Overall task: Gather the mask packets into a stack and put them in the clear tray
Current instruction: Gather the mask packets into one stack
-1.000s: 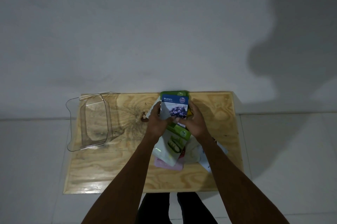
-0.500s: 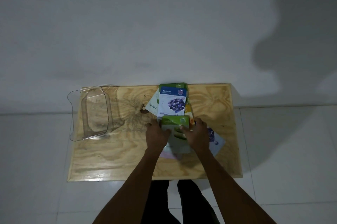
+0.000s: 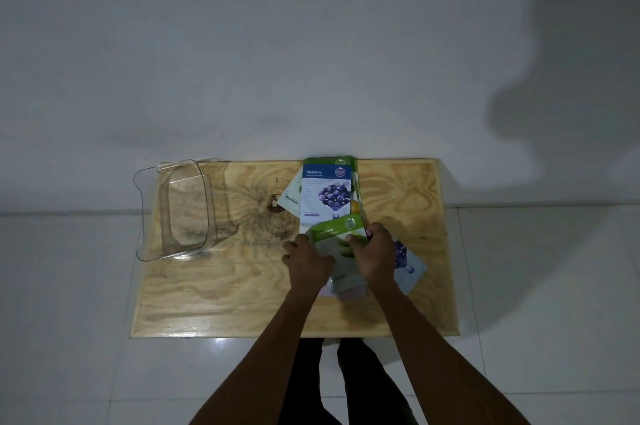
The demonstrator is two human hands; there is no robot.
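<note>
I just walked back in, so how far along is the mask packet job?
Done: nothing is in the clear tray yet. In hand: the left hand and right hand grip the cucumber packet over a loose pile. Left: the blueberry packet and others lie spread, unstacked.

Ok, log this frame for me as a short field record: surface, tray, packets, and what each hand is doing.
surface: plywood table
clear tray: empty, at the table's left end
blueberry packet: on a far pile, untouched
cucumber packet: top of the near pile, held from both sides
left hand: grip on the cucumber packet's left edge
right hand: grip on its right edge
second blueberry packet: partly under the right hand
stacking: unfinished
</note>
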